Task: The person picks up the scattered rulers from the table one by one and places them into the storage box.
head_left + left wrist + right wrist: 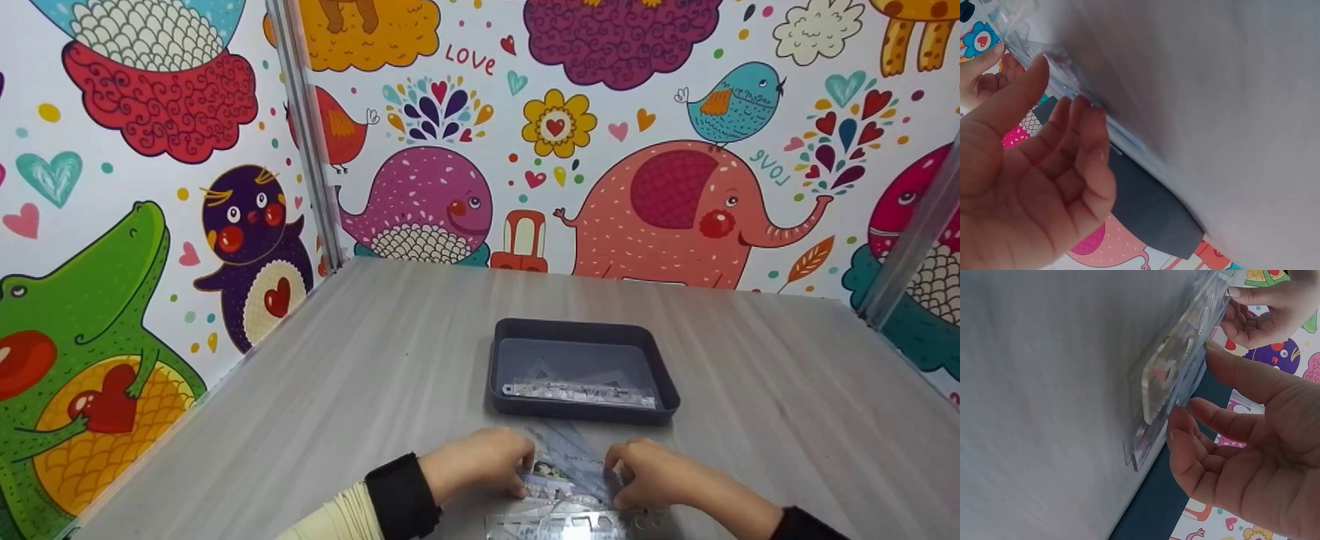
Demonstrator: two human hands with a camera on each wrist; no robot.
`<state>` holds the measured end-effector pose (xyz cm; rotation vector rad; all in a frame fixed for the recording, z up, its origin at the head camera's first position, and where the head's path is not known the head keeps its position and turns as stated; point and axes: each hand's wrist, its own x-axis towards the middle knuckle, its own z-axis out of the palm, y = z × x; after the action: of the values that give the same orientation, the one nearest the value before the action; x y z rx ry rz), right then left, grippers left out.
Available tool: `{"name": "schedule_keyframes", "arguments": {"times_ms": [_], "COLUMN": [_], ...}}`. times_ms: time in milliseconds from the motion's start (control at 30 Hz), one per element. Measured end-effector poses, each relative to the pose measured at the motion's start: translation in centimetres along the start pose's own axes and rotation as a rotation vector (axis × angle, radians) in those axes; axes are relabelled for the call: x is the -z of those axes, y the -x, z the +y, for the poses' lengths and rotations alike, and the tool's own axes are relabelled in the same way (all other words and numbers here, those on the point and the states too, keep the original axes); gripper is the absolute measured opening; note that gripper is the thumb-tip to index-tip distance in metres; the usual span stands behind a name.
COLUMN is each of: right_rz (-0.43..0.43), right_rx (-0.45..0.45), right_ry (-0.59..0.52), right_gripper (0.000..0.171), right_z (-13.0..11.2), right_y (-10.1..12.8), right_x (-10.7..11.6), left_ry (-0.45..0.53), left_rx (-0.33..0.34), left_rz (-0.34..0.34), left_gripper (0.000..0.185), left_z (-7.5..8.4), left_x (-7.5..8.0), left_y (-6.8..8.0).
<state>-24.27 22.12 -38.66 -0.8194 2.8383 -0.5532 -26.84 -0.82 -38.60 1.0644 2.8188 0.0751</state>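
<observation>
We observe both hands at the near edge of the grey wood-grain table (315,390), working on a stack of clear plastic rulers (568,480) that lies flat on the table just in front of the dark grey tray (504,352).

Left hand (480,463): it sits at the left edge of the stack. In the left wrist view the thumb and the curled fingers (1081,140) touch the edge of the clear plastic; the fingers are bent and close together, with the thumb set apart from them. We cannot tell whether they actually pinch the plastic or only rest on it. A black cuff over a cream sleeve (352,517) covers this wrist.

Right hand (651,472): it sits at the right edge of the same stack. In the right wrist view the thumb lies along the upper face of the plastic and the curled fingertips (1180,433) meet its edge, fingers close together. Again, whether this is a grip or only contact is not resolved.

The stack reads as several transparent pieces overlapped, with printed markings and a small coloured picture; individual pieces are not separable in the head view.

The tray stands just beyond the hands, apart from them. Inside it, another clear ruler (579,393) lies along the near wall.

Cartoon-animal wall panels (660,195) enclose the table on the left, back and right.
</observation>
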Motion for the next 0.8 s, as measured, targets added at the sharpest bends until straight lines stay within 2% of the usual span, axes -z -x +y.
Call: {"name": "schedule_keyframes", "arguments": {"times_ms": [333, 600, 800], "right_rz": [0.021, -0.044, -0.008], "right_rx": [0.018, 0.01, 0.091], "right_ry": [-0.058, -0.204, -0.224], "right_gripper": [0.039, 0.033, 0.026], "right_z": [0.3, 0.56, 0.71], "right_y": [0.09, -0.08, -0.23], "right_x": [-0.02, 0.49, 0.87], "left_ry": [0.045, 0.057, 0.036], "left_rx": [0.022, 0.036, 0.029], "left_rz": [0.014, 0.019, 0.003], "left_gripper": [0.027, 0.026, 0.023], "left_z": [-0.05, 0.09, 0.28], "left_x": [-0.18, -0.15, 0.06], "left_y": [-0.13, -0.09, 0.11]}}
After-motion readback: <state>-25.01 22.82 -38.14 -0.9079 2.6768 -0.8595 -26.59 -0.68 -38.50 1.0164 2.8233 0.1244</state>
